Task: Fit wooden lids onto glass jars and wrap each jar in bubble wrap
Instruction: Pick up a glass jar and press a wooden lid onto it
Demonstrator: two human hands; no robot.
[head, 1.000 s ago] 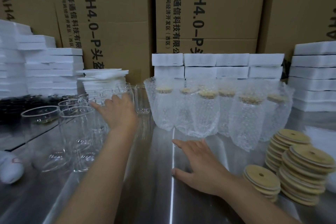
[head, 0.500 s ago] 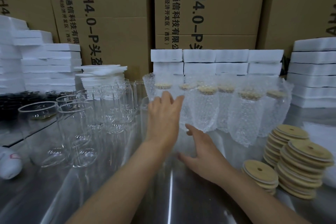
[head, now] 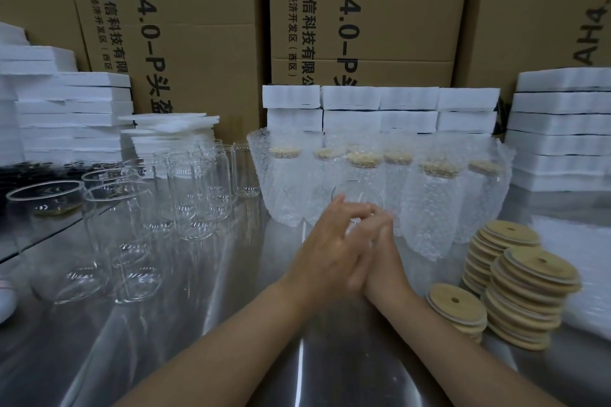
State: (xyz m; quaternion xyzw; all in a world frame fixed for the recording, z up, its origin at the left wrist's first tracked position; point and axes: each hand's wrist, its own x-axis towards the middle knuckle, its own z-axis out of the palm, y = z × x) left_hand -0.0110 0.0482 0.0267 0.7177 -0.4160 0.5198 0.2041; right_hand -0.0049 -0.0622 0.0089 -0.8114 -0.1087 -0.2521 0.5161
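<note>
**Left hand brings a fresh glass jar to the middle of the desk**

A second ago this hand is in among the bare jars grouped on the left, while the right hand lies flat on the desk. Half a second ago it is crossing toward the centre and the right hand is lifting to meet it. Now the two hands close together on one jar. The left hand's fingers curl round its near and left side, and the right hand's fingers wrap the right side, heels of the palms almost touching. Only the open rim and a little of the shoulder show above the fingers. The jar has no lid and stands just in front of the row of wrapped jars, which already carry lids under their bubble wrap.

I judge that the pick is done and one more jar has left the waiting group for the work spot. The next need is probably a lid: the wooden lids are stacked near the right hand, so that hand would have to let go while the left steadies the glass. Whether the jar's base rests on the desk is hidden by the hands
</note>
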